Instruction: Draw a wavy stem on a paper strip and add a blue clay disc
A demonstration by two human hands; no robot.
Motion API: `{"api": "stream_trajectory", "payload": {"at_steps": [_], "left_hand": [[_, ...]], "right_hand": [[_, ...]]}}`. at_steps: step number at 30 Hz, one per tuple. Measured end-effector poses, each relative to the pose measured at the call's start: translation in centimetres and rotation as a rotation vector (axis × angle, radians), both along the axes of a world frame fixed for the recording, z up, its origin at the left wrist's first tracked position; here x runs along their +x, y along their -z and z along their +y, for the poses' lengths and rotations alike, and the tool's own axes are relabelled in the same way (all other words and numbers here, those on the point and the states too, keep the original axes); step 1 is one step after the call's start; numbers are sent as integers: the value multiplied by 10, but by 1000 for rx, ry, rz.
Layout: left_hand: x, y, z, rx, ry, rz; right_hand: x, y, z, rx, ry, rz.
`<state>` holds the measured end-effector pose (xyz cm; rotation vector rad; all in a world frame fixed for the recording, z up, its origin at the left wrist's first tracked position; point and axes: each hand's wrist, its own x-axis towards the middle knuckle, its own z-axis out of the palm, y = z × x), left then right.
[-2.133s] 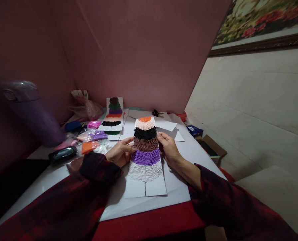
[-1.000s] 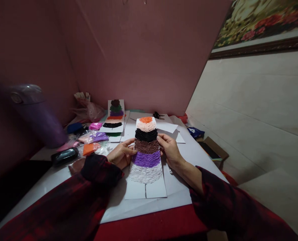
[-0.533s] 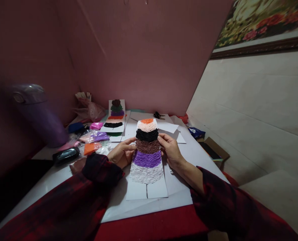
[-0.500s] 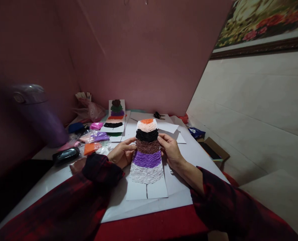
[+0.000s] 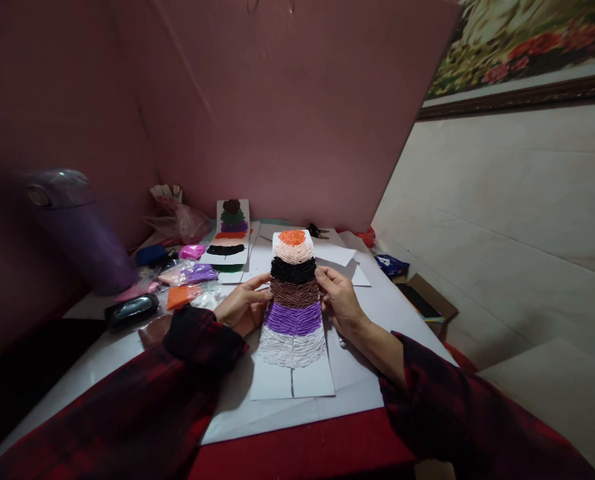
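Between my hands is a white card (image 5: 293, 319) bearing a leaf or feather shape in textured bands of orange, pale peach, black, brown, purple and white, with a short dark stem line at its lower end. My left hand (image 5: 243, 303) pinches its left edge, and my right hand (image 5: 341, 299) pinches the right edge at about the same height. The card's near end is low over the white paper; I cannot tell whether it touches. Behind it to the left lies a second card (image 5: 209, 257) with bands of brown, green, purple, orange, peach and black.
On the left are a purple bottle (image 5: 80, 230), a black glossy case (image 5: 132, 310), an orange packet (image 5: 181, 295), a purple packet (image 5: 200, 272) and a pink plastic bag (image 5: 185, 223). Keys (image 5: 317, 231) lie at the back. A cardboard box (image 5: 435, 297) stands beyond the right edge.
The card's far end has tipped up a little, so more of the orange band shows. Both hands keep their grip and have hardly moved.
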<state>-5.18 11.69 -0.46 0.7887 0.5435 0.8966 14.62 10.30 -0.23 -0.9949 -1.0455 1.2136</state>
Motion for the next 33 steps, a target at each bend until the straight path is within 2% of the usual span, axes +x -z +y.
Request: {"api": "stream_trajectory", "payload": {"at_steps": [8, 18, 33], "left_hand": [[0, -2, 0, -21, 7, 21], [4, -8, -5, 3, -115, 12], [0, 0, 3, -27, -214, -5]], "right_hand": [[1, 2, 1, 10, -14, -13], [2, 6, 2, -7, -68, -16], [1, 7, -1, -35, -145, -60]]}}
